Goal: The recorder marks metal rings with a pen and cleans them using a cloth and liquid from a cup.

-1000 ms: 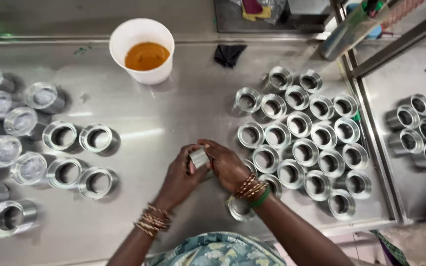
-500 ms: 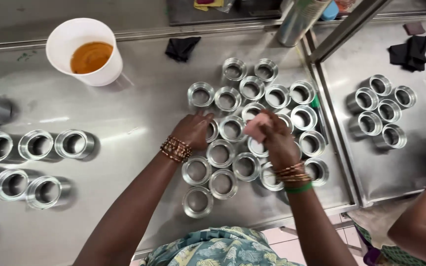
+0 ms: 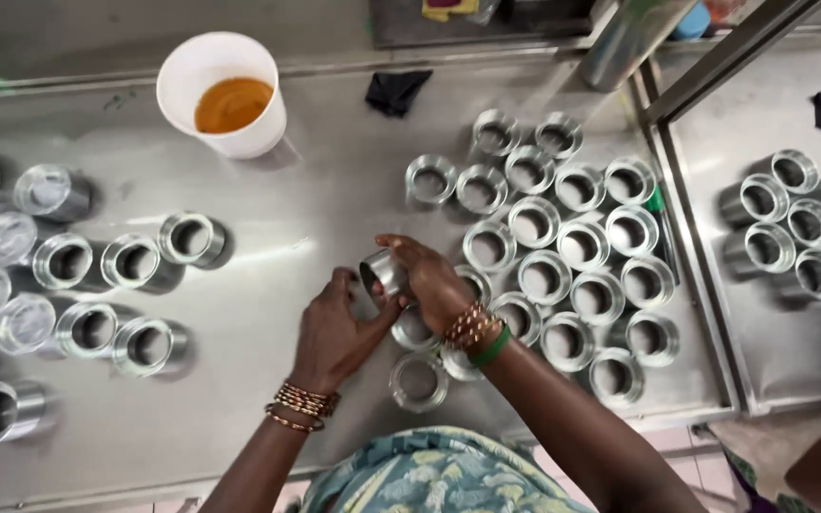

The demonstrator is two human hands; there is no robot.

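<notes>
Centrally, small metal ring held tilted above steel desk, just left of cluster of matching rings. Right hand curled closed over ring from above. Left hand partly open, fingertips touching ring's lower side. More rings lie on their sides at left. White cup of orange liquid stands well apart, behind.

My arms are bare. Stacked gold bangles circle my left wrist; gold bangles and one green band circle my right wrist. At six o'clock, my teal floral garment.
</notes>
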